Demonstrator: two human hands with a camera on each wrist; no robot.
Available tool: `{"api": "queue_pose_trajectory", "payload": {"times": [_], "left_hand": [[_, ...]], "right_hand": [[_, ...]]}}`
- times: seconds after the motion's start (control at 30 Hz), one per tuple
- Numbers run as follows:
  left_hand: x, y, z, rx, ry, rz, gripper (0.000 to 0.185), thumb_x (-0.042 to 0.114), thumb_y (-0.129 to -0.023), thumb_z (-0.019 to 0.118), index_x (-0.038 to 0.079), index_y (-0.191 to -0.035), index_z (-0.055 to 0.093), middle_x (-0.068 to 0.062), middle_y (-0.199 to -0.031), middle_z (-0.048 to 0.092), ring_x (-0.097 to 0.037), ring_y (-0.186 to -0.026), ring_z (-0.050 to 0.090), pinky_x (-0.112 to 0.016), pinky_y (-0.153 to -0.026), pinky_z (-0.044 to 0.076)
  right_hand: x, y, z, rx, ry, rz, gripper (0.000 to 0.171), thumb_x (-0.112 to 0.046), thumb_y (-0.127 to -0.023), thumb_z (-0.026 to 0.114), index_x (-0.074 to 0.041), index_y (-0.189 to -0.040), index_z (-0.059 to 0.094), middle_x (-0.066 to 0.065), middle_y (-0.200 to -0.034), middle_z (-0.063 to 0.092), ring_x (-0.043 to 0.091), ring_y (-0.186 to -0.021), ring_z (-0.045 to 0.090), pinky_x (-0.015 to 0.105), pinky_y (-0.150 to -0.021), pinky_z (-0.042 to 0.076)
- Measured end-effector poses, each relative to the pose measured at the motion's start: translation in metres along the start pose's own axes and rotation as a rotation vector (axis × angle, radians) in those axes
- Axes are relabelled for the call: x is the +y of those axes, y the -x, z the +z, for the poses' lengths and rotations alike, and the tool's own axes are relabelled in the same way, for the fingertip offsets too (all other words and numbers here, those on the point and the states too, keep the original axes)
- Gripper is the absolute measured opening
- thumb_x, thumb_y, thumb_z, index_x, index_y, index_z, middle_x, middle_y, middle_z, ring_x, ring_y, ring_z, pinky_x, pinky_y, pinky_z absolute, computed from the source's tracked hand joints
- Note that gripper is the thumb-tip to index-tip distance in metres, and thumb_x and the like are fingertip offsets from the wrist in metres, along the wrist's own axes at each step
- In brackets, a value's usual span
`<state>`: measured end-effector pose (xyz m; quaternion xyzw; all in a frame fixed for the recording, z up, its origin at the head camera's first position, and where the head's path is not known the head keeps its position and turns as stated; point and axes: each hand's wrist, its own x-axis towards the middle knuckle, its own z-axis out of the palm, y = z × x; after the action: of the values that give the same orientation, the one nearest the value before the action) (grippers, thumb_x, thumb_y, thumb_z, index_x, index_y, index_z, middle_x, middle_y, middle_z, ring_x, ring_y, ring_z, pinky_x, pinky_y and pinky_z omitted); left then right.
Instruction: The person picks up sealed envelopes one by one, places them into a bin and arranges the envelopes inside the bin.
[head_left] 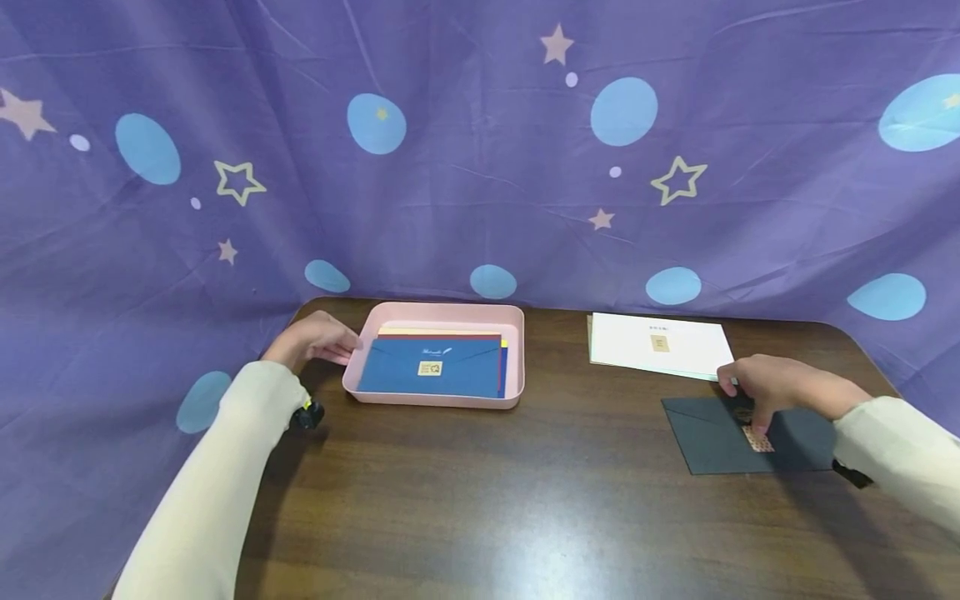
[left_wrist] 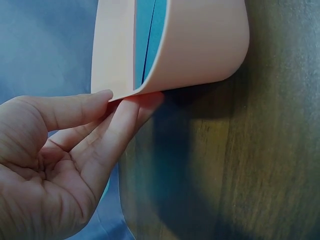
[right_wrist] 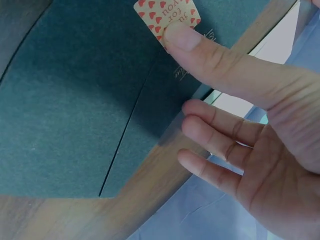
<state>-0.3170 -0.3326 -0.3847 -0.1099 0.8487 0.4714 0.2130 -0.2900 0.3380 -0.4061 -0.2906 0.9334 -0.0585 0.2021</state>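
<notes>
My left hand (head_left: 324, 337) pinches the left rim of a pink tray (head_left: 435, 402), thumb on the edge and fingers against the outer wall. A blue envelope (head_left: 390, 375) with a small gold sticker lies uppermost in it, above yellow, red and other coloured ones. On the right, a dark green envelope (head_left: 712, 442) lies on the table. The thumb of my right hand (head_left: 783, 385) presses on its heart-patterned sticker (right_wrist: 159, 11). The other fingers of that hand spread loosely beside the envelope's far edge in the right wrist view.
White envelopes (head_left: 622, 337), with a tan edge showing underneath, lie on the wooden table (head_left: 465, 475) just behind the dark green one. A purple curtain (head_left: 480, 167) with stars and blue ovals hangs along the back edge.
</notes>
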Motion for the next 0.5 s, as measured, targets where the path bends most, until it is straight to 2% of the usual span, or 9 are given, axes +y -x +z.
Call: {"api": "queue_pose_trajectory", "payload": {"times": [0.27, 0.5], "left_hand": [[-0.0008, 0.0003, -0.0006, 0.010, 0.012, 0.000, 0.037, 0.000, -0.096, 0.062, -0.022, -0.124, 0.058, -0.001, -0.074, 0.071, -0.007, -0.065, 0.069, -0.022, -0.066, 0.065], [-0.0009, 0.0023, -0.0008, 0.012, 0.011, 0.002, 0.038, 0.001, -0.096, 0.063, -0.022, -0.126, 0.057, -0.001, -0.075, 0.071, -0.007, -0.066, 0.069, -0.023, -0.067, 0.065]], "right_hand": [[0.0033, -0.0033, -0.0002, -0.008, -0.036, -0.004, 0.060, 0.000, -0.051, 0.097, -0.015, -0.085, 0.049, -0.003, -0.073, 0.040, 0.011, -0.067, 0.037, 0.021, -0.057, 0.030], [0.0047, -0.0037, -0.0005, -0.008, -0.016, -0.023, 0.063, -0.005, -0.051, 0.099, -0.017, -0.085, 0.047, -0.009, -0.067, 0.031, 0.007, -0.062, 0.032, 0.020, -0.056, 0.026]]}}
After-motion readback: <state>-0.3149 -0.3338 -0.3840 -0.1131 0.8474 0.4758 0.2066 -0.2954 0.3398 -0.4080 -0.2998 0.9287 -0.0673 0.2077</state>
